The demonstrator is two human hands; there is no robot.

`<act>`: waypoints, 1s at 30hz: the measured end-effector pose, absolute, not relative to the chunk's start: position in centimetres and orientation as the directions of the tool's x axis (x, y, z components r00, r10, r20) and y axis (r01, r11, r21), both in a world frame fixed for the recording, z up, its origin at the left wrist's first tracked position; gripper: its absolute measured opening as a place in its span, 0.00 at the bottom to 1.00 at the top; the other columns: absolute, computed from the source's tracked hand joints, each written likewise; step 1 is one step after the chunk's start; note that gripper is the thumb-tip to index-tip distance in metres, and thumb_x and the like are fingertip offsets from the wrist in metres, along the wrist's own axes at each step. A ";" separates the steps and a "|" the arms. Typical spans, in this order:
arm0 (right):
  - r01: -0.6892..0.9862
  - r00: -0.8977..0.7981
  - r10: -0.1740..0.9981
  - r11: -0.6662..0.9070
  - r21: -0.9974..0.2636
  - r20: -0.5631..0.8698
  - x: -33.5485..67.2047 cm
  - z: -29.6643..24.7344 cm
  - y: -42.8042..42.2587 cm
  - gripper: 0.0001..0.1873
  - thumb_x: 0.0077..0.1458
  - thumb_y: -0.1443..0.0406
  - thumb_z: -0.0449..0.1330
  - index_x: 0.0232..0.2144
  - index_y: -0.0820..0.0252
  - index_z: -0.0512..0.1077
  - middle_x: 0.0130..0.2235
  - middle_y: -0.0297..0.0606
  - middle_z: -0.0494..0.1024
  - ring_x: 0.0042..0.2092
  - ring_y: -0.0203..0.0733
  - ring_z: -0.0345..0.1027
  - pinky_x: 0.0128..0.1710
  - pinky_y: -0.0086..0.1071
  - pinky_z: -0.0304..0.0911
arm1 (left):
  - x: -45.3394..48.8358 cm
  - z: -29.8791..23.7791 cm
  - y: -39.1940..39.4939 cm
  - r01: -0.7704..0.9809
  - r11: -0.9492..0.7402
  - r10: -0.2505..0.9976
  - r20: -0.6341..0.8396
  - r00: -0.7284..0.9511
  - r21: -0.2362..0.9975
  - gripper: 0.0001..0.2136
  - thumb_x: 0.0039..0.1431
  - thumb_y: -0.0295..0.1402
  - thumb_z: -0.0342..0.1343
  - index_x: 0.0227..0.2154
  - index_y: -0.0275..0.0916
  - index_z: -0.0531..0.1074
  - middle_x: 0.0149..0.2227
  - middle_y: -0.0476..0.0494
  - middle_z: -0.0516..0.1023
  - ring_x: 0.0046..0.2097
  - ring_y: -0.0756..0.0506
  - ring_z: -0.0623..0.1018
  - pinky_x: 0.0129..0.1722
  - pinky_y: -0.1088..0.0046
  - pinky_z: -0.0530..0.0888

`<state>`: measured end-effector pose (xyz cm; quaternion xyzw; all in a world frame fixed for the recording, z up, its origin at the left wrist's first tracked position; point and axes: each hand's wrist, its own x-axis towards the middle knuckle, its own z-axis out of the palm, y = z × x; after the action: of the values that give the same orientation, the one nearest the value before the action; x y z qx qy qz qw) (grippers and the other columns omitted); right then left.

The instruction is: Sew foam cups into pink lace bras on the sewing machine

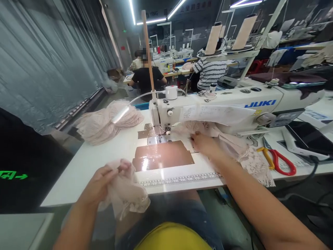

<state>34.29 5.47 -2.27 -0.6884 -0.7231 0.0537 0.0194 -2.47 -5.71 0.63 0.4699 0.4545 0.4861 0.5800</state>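
My left hand [104,180] is closed on a pale pink lace piece [127,196] at the near edge of the white sewing table [85,163]. My right hand [205,143] reaches under the arm of the white Juki sewing machine [234,104] and grips a heap of pink lace fabric [244,152] lying right of the needle. The presser foot [157,139] stands between my hands, above a shiny brown plate [161,156].
A pile of pink lace pieces [104,121] lies at the table's back left. Red and yellow scissors [278,161] and a tablet [309,139] lie to the right. A printed ruler [179,180] runs along the front edge. Other people sit at machines behind.
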 end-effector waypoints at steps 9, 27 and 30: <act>0.917 -0.268 0.959 0.285 -0.278 0.097 31.0 -1.1 3.3 0.22 0.63 0.58 0.45 0.51 0.62 0.70 0.46 0.46 0.77 0.47 0.50 0.70 0.42 0.35 0.62 | -5.5 -0.4 -2.7 0.106 0.014 0.997 -0.005 -0.082 0.994 0.25 0.50 0.43 0.63 0.50 0.37 0.72 0.43 0.40 0.77 0.43 0.42 0.76 0.46 0.66 0.71; 0.176 -0.645 0.764 0.117 -0.977 -0.025 18.8 0.4 -1.4 0.21 0.53 0.49 0.57 0.22 0.62 0.70 0.23 0.30 0.62 0.25 0.32 0.51 0.24 0.28 0.48 | -1.6 -0.8 -1.9 0.245 -0.027 0.832 -0.114 0.543 0.969 0.23 0.47 0.41 0.65 0.44 0.34 0.73 0.43 0.40 0.76 0.44 0.42 0.75 0.42 0.70 0.71; 0.136 -0.639 0.769 0.095 -0.986 -0.014 18.8 0.0 -1.5 0.21 0.52 0.50 0.57 0.21 0.61 0.68 0.22 0.30 0.61 0.25 0.32 0.50 0.24 0.28 0.48 | -1.3 -0.8 -1.9 0.237 -0.015 0.834 -0.118 0.538 0.971 0.23 0.48 0.41 0.66 0.44 0.34 0.72 0.42 0.39 0.77 0.43 0.42 0.76 0.42 0.70 0.71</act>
<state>18.79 -1.46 0.04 -0.3283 -0.6890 0.5871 0.2697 -1.33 -1.90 -0.84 0.6633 0.4040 0.2602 0.5737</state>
